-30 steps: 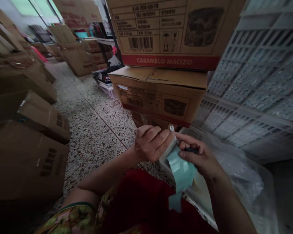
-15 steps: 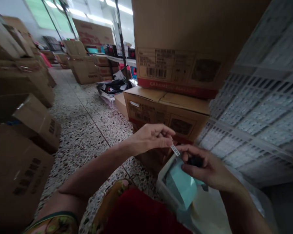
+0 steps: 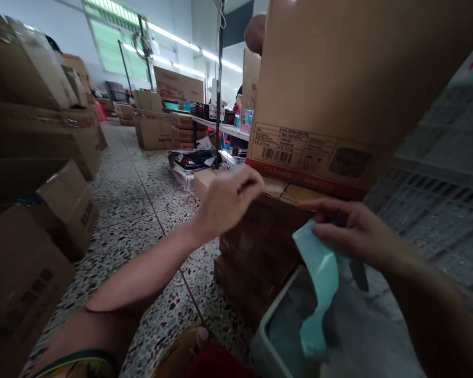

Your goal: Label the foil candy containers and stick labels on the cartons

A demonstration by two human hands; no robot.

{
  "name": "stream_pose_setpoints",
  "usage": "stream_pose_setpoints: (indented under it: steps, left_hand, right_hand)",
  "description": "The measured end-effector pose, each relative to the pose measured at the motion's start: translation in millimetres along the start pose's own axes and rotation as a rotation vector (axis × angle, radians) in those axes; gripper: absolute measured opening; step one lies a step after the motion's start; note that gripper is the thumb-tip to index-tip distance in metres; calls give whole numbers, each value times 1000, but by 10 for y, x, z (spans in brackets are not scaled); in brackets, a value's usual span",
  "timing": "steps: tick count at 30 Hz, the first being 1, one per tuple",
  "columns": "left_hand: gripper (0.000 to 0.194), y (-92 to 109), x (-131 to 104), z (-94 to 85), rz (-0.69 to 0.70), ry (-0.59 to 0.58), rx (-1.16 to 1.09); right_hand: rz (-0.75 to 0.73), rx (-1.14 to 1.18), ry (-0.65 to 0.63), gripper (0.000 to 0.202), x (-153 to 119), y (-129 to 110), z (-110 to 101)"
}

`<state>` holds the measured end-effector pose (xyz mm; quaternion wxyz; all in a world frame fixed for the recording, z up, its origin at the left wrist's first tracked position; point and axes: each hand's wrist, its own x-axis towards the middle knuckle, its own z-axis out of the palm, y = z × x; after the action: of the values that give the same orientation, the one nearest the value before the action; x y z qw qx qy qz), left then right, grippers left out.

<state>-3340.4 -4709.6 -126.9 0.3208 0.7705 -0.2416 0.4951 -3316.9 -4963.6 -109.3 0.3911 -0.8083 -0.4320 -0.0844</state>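
Observation:
My left hand [image 3: 230,202], blurred by motion, has its fingers curled together in front of the stacked cartons. Whatever they may hold is hidden. A small pale blurred patch [image 3: 274,188] shows on the carton edge just right of the fingertips. My right hand [image 3: 349,228] grips a teal paper strip [image 3: 325,275], likely label backing, which hangs twisted from thumb and fingers; its index finger stretches toward the carton edge. A dark flat piece [image 3: 359,275] pokes out below this hand. Beneath the strip stands a pale plastic bin [image 3: 266,328].
The upper printed carton [image 3: 291,105] rests on a lower brown carton [image 3: 256,236]. White slatted crates [image 3: 425,220] stand at right. Open boxes [image 3: 71,194] line the left side, across a speckled floor [image 3: 122,236]. Part of another person's hand [image 3: 255,34] shows at top.
My left hand has moved left and up; the numbered label at its fingertips no longer shows there. My right hand has risen rightward, and the teal strip now hangs longer. The view has tilted up.

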Motion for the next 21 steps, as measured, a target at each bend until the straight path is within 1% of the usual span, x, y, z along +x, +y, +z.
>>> stream_pose_setpoints:
  steps: [1,2,3,6,7,9,11,13,17,21]
  left_hand:
    - [10,-120,169,-55,29,86,33]
    - [11,-251,356,-95,57,137,43]
    - [12,-389,553,-119,79,164,34]
    - [13,-765,1103,-97,88,175,-25]
    - [12,-860,1247,-68,80,167,-42]
    - [11,-990,1461,-8,64,154,-61]
    - [12,-1054,1591,33,56,140,-60]
    - [14,-1073,1667,48,65,124,-47]
    - [15,-1050,1743,46,88,105,-28]
    - [12,-1015,1757,56,89,129,-10]
  right_hand:
    - [-26,-63,48,42,108,-35,-67]
    - [-57,-138,98,47,226,-72,-122]
    - [-87,-225,149,52,353,-110,-161]
    - [-153,-528,301,66,764,-197,-170]
    - [-163,-624,337,69,896,-207,-145]
    - [-162,-786,375,73,1120,-196,-84]
    - [-139,-898,393,76,1273,-156,-31]
    - [-112,-971,408,77,1358,-109,0]
    - [-82,-1057,429,77,1420,-39,16]
    - [-52,-1090,432,74,1455,10,15]
